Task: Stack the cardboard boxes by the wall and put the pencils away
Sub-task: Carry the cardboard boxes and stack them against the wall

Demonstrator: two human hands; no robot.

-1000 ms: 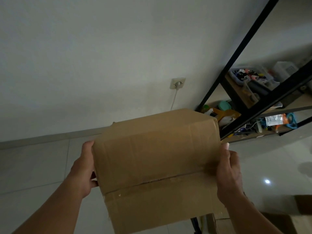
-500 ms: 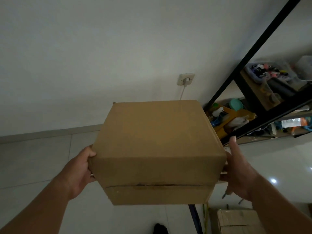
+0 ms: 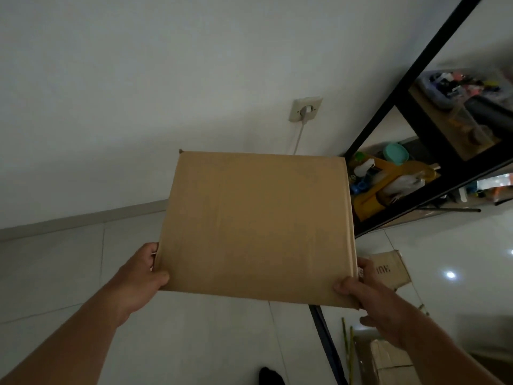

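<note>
Looking down over both forearms, we see a plain cardboard box [image 3: 255, 223] held off the pale tiled floor [image 3: 69, 273], filling the middle of the view with its broad brown face turned up towards us. The left hand [image 3: 141, 276] grips the box's corner at seven o'clock, thumb lying on the top face and fingers curled round the side edge. The right hand [image 3: 366, 295] grips the corner at five o'clock, thumb pressed on top and the other fingers wrapped underneath, mostly hidden.

Beyond the box, at twelve o'clock, stands the white wall [image 3: 138, 93] with a socket [image 3: 305, 108] and a white cable [image 3: 298, 140] dropping behind the box's far edge. We cannot tell how near the box is to that wall.

At two o'clock a black metal rack [image 3: 410, 87] holds mixed clutter on its shelves. At four o'clock of the held box a smaller cardboard box [image 3: 388, 270] with dark lettering lies on the floor, just beside the right hand. At five o'clock, low in the view, another carton [image 3: 388, 362] sits partly behind the right forearm. Just beside it lie two thin yellow-green sticks [image 3: 345, 340], too slight for us to call pencils with certainty.
</note>
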